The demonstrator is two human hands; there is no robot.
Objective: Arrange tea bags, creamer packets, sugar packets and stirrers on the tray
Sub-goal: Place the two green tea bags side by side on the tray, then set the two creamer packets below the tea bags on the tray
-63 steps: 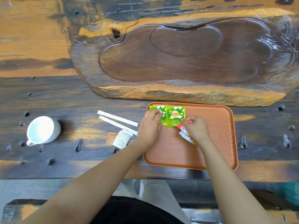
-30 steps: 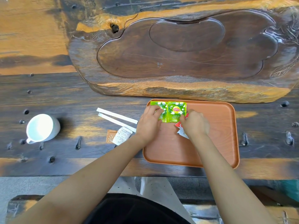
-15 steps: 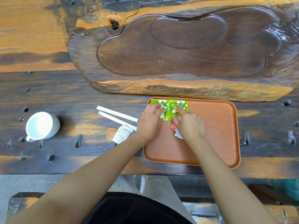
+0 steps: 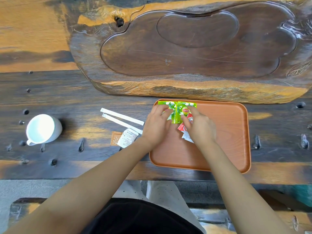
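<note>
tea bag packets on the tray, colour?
Green tea bag packets with a red-and-yellow logo; head view.

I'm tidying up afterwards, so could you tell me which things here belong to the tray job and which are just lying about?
Job: tray, green tea bags, red packets, wrapped stirrers, two small packets.
Lying about: white cup, carved wooden slab.

Red packets (image 4: 183, 128) half under right hand (image 4: 200, 127)

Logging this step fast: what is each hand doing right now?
Left hand: open, fingers resting on the left green tea bag.
Right hand: fingers on the right green tea bag; grip cannot be told.
</note>
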